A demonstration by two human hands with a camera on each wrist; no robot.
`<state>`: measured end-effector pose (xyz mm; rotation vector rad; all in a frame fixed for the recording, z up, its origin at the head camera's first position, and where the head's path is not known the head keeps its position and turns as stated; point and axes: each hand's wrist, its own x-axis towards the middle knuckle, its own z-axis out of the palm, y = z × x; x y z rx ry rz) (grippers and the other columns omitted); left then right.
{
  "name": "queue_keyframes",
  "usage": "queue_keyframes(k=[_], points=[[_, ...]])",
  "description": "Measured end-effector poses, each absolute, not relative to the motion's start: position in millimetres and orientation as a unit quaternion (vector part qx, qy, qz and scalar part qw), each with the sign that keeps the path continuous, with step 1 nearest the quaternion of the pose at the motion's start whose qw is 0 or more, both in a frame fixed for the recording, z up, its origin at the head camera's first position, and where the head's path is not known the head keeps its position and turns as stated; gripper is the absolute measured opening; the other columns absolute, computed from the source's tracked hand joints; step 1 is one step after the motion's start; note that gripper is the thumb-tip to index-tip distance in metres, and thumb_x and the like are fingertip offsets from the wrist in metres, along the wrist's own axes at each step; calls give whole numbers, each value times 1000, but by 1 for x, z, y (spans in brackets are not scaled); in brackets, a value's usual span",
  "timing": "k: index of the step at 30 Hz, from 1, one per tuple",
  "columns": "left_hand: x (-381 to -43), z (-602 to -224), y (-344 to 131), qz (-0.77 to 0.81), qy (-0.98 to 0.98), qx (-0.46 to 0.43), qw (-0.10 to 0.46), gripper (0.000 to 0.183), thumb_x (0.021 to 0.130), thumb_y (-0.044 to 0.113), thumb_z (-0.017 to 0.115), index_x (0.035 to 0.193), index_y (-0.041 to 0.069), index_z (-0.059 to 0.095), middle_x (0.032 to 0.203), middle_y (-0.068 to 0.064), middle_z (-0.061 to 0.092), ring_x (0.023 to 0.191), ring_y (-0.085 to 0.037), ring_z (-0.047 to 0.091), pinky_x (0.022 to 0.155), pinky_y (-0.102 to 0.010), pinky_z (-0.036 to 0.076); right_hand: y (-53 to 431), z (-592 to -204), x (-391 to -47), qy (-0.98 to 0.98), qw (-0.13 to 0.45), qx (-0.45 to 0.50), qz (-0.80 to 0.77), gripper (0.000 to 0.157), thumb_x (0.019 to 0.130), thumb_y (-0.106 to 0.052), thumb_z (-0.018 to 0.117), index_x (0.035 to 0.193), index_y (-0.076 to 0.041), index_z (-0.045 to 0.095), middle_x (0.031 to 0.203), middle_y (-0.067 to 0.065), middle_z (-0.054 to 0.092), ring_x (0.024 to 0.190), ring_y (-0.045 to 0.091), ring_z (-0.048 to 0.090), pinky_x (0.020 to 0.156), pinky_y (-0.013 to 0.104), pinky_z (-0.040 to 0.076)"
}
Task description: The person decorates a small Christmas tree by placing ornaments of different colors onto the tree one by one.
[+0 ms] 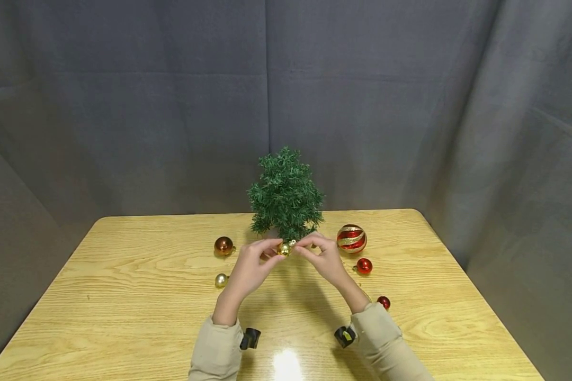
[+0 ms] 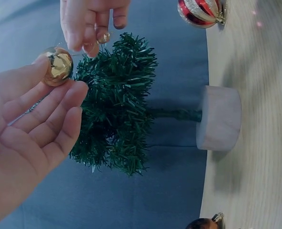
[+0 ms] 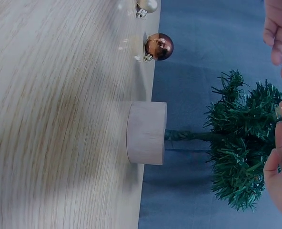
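Bauble [image 1: 284, 249], gold, held up on the near side of the green tree [image 1: 286, 196]; whether it touches branches, we can't tell. Left hand [image 1: 255, 262] clamps it between thumb and finger, from left of the tree's midline. Right hand [image 1: 325, 260], from right of it, has thumb and finger together at the metal cap [image 1: 293, 243]; we can't make out the exact thread gripped. Key relation, we judge: bauble is round, its ball-to-cap line runs crosswise, cap toward right fingers, tree beyond both hands, neither clearly nearer. Left of the tree we note brown ball [image 1: 223, 246], pale ball [image 1: 221, 281]; right of it, striped ball [image 1: 351, 239], red ball [image 1: 364, 266], dark red ball [image 1: 383, 302].
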<state>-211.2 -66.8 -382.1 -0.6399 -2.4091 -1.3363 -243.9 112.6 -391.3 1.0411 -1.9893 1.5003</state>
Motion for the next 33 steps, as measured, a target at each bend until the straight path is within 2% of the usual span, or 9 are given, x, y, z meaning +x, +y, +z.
queue_keyframes(k=[4, 9, 11, 13, 17, 24, 27, 33], points=[[-212, -385, -67, -466, -844, -219, 149, 32, 79, 6, 67, 109, -3, 62, 95, -10, 63, 75, -16, 59, 66, -27, 49, 114, -391, -244, -715, 213, 364, 557, 2, 79, 12, 58, 78, 12, 58, 75, 23, 61, 72, 14, 54, 63, 29, 38], [-213, -389, -67, -462, -850, -218, 130, 31, 80, 7, 66, 109, -2, 62, 97, -10, 63, 76, -17, 59, 66, -26, 49, 114, -391, -245, -700, 183, 343, 599, 4, 85, 14, 49, 85, 15, 52, 75, 28, 58, 73, 5, 57, 67, 34, 48], [-213, -389, -67, -462, -851, -218, 122, 32, 80, 7, 66, 110, -1, 61, 98, -10, 63, 76, -16, 59, 66, -27, 49, 114, -391, -245, -697, 179, 338, 606, 4, 84, 15, 48, 86, 16, 51, 72, 24, 57, 71, 3, 56, 66, 33, 49], [-212, -390, -67, -460, -852, -219, 117, 32, 80, 8, 66, 110, -1, 61, 98, -10, 63, 76, -16, 59, 66, -27, 49, 113, -390, -245, -697, 182, 335, 608, 5, 83, 17, 48, 87, 16, 51, 69, 17, 57, 68, 3, 55, 63, 26, 48], [-212, -390, -65, -460, -853, -219, 115, 31, 80, 7, 66, 109, -1, 62, 95, -10, 63, 75, -16, 59, 66, -27, 48, 111, -389, -244, -693, 173, 332, 616, 6, 83, 19, 47, 87, 17, 51, 74, 2, 54, 69, 3, 52, 63, 19, 44], [-212, -391, -64, -455, -855, -224, 107, 31, 81, 9, 65, 110, -2, 61, 94, -11, 64, 76, -17, 60, 67, -29, 48, 109, -387, -243, -681, 151, 334, 633, 5, 85, 16, 46, 88, 18, 50, 85, 33, 51, 75, 15, 54, 67, 19, 45], [-213, -392, -63, -448, -857, -233, 101, 31, 81, 9, 65, 109, -2, 61, 96, -12, 64, 78, -19, 61, 68, -30, 49, 108, -387, -242, -681, 146, 327, 639, 6, 85, 16, 46, 88, 16, 50, 85, 32, 54, 73, 14, 55, 64, 20, 46], [-214, -392, -59, -447, -856, -246, 81, 31, 80, 7, 66, 108, -3, 61, 101, -15, 63, 79, -20, 61, 70, -31, 49, 106, -384, -239, -694, 158, 308, 631, 5, 84, 15, 49, 87, 17, 52, 72, 28, 51, 62, 8, 49, 55, 16, 41]])
